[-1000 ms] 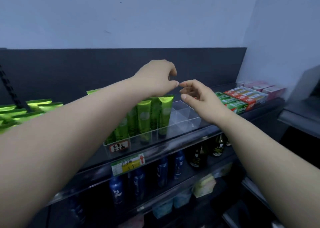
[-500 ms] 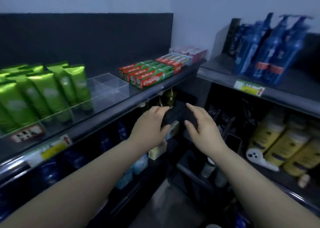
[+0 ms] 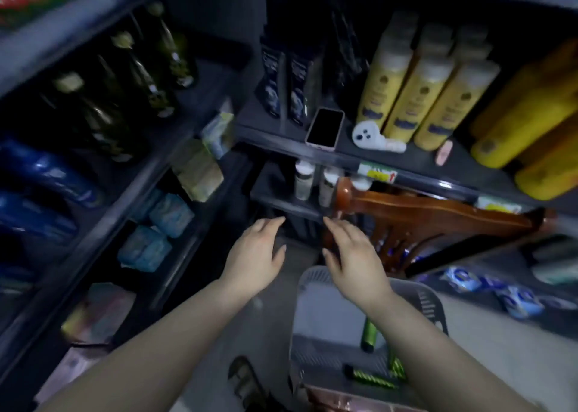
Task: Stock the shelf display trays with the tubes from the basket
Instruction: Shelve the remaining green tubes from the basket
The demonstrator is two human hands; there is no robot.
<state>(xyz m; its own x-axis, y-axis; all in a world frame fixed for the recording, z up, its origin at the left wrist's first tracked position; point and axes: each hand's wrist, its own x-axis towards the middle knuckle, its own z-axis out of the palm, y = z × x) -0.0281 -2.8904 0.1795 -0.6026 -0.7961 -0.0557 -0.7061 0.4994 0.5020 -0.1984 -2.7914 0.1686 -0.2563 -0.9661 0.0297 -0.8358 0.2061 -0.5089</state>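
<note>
The left grip (image 3: 255,255) was open, fingers spread and holding nothing, over the floor (image 3: 266,314) just left of the grey basket (image 3: 433,305). The right grip (image 3: 353,263) was likewise open and empty, palm down above the basket's far rim. The green tubes (image 3: 370,333) lay on the basket's bottom near the right forearm, a brown wooden chair (image 3: 422,221) stood just beyond, and a phone (image 3: 324,127) rested on the shelf (image 3: 275,130) beside yellow bottles (image 3: 422,95).
</note>
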